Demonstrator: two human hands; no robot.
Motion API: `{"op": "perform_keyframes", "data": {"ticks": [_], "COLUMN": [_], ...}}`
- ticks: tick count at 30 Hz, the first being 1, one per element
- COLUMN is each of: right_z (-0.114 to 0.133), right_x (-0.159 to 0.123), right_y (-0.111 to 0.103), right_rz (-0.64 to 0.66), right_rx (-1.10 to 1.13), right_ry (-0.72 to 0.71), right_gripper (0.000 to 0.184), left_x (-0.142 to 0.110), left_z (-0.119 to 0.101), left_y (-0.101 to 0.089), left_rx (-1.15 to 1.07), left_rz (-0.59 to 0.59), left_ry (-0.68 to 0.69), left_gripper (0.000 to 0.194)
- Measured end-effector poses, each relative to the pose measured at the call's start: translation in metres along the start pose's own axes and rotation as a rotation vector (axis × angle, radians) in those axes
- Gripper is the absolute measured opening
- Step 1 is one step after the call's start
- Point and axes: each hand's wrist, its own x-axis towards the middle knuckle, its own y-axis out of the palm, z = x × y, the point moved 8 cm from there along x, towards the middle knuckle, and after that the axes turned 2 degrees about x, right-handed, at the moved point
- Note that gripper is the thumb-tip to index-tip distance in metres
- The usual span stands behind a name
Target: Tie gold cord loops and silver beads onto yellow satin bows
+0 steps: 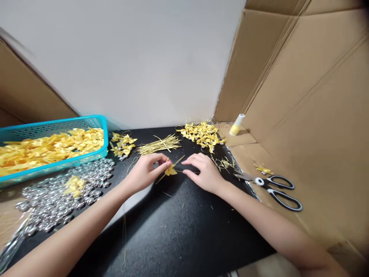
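Note:
My left hand [148, 171] pinches a small yellow ribbon bow [170, 170] between thumb and forefinger, above the black table surface [184, 227]. A thin gold strip [179, 160] crosses behind the bow at a slant. To the right of the bow is my right hand [203, 171], its thumb and forefinger apart and pointing toward the bow. A fine thread seems to run from the bow toward the right fingertips; whether they touch it I cannot tell. Just behind the hands lies a bundle of gold twist ties [160, 144].
At left stand a turquoise basket [106, 134] of yellow bows and a spread of silver bells [57, 196]. Finished-looking bows with bells [201, 132] are heaped at the back. Gold clippings [225, 163], scissors [271, 184] and a small yellow bottle [236, 125] lie right, beside cardboard walls [311, 96].

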Motion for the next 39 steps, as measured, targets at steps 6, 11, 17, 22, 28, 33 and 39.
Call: {"op": "perform_keyframes", "data": {"ticks": [6,11,17,22,28,33,39], "right_z": [0.007,0.021,0.029,0.031,0.028,0.025,0.017], "right_x": [0.016,0.008,0.005,0.002,0.003,0.006,0.007], "right_y": [0.019,0.015,0.008,0.005,0.006,0.013,0.014], "right_rz": [-0.002,-0.031,-0.132,-0.174,-0.122,0.107,0.352], "right_rx": [0.38,0.32,0.2,0.134,0.115,0.167,0.372], "right_ry": [-0.01,-0.048,-0.028,-0.04,-0.004,0.127,0.266], "right_gripper": [0.009,0.012,0.012,0.005,0.008,0.009,0.013], "left_x": [-0.025,-0.03,-0.035,-0.04,-0.04,-0.038,-0.039], "left_z": [-0.015,-0.01,-0.002,0.003,0.0,-0.003,-0.003], "left_y": [-0.003,0.007,0.009,0.015,0.02,0.026,0.029], "left_rx": [-0.483,-0.673,-0.763,-0.851,-1.01,-0.874,-0.675], "left_rz": [0.021,-0.007,-0.132,-0.191,-0.206,-0.125,-0.088], "left_ry": [-0.061,-0.049,-0.066,-0.141,-0.17,-0.118,-0.051], "left_gripper": [0.022,0.019,0.023,0.024,0.024,0.028,0.028]}}
